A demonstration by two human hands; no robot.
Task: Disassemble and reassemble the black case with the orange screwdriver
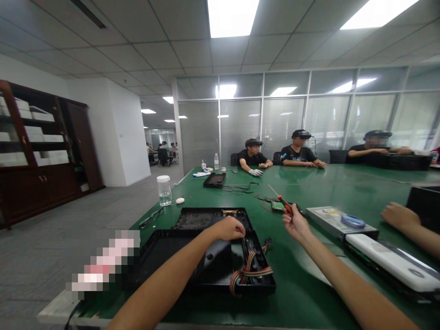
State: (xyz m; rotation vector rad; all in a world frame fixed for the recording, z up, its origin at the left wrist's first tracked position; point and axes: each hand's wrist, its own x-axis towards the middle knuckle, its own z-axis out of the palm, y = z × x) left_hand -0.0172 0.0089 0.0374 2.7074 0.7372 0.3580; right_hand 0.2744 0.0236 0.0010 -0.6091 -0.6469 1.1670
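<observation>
An opened black device case (192,268) lies on the green table (309,284) in front of me, with a striped ribbon cable (249,271) hanging over its right edge. My left hand (229,228) is curled with its fingers down inside the case near the back wall; what it grips is hidden. My right hand (296,223) hovers to the right of the case and holds a red-handled screwdriver (282,201), its thin shaft pointing up and away. A small green circuit board (277,206) lies just behind that hand.
A silver drive (335,223) with a blue tape roll (353,221) and a white device (392,263) lie to the right. Another person's hand (400,216) rests at the right edge. A jar (164,190), tweezers (150,218) and another black tray (214,180) stand farther off. Three people sit at the far side.
</observation>
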